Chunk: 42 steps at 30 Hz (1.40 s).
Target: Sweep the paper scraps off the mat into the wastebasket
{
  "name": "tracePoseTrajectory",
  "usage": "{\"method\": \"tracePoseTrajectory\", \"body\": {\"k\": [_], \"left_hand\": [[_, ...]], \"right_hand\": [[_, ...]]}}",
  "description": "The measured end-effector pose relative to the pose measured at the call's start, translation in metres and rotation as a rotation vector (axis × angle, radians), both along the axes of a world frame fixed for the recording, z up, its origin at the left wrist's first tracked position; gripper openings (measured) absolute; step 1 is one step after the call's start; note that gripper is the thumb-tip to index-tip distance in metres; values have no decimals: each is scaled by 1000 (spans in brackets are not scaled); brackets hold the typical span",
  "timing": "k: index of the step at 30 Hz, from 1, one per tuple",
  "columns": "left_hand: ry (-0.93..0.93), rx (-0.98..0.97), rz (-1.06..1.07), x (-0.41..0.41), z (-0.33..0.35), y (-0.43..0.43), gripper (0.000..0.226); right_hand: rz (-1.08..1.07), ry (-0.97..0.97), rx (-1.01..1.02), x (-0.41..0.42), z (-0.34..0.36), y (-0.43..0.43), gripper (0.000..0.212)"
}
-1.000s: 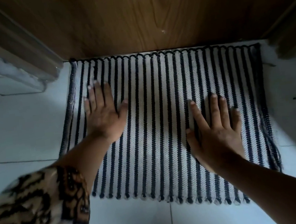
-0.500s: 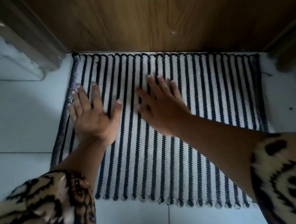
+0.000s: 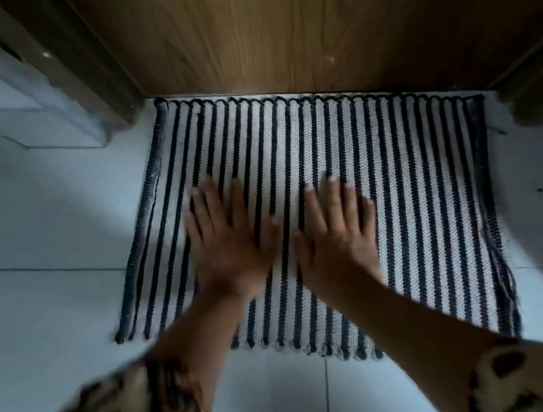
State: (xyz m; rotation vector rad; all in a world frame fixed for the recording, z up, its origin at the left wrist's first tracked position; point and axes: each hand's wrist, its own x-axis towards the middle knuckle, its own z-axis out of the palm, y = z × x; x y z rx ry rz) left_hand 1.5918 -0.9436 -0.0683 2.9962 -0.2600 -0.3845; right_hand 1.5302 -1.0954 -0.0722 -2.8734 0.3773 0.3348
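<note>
Seemingly from the head view, both hands lie flat, fingers spread, holding nothing: left hand (image 3: 230, 245) and right hand (image 3: 334, 235) side by side mid-mat (image 3: 416, 186). No scraps or wastebasket show; long, even strokes toward one edge would serve best.

Both flat hands (image 3: 282, 242) on striped mat (image 3: 399, 189)

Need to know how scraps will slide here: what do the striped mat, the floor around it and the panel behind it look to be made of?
Striped mat: looks like woven or knitted textile, matte, with ribbed black and white cords and looped ends. Floor: seemingly glazed tile, pale, smooth, with thin grout lines. Panel: wood or wood-look laminate, going by the brown grain; I cannot tell which.
</note>
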Motion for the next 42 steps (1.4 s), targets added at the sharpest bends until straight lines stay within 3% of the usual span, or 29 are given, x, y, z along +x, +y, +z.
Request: {"method": "tracePoseTrajectory", "body": {"k": [3,7,15,21,23,27,32,37,42], "left_hand": [[-4,9,-8,-42,-3,13,74],[-19,32,-67,-29,-5,46,74],[-2,72,7,-21,-2,87,74],[60,74,-297,-92,0,31,74],[79,81,-329,-101,-2,45,73],[69,109,-264,-90,3,99,75],[74,119,-209,-85,1,116,77],[65,121,-142,-87,-4,112,63],[239,154,-188,-74,11,120,77]], "right_hand": [[37,-1,51,-9,-2,13,63],[88,-3,-21,-21,-3,-30,58],[-378,50,-104,-68,-3,-121,68],[-6,33,21,-98,3,11,63],[13,53,33,-112,0,30,60],[-55,95,-30,-123,2,-2,62],[-366,86,-90,-148,-6,-90,60],[-307,99,-76,-162,-9,-113,62],[-287,200,-41,-156,16,-112,63]]}}
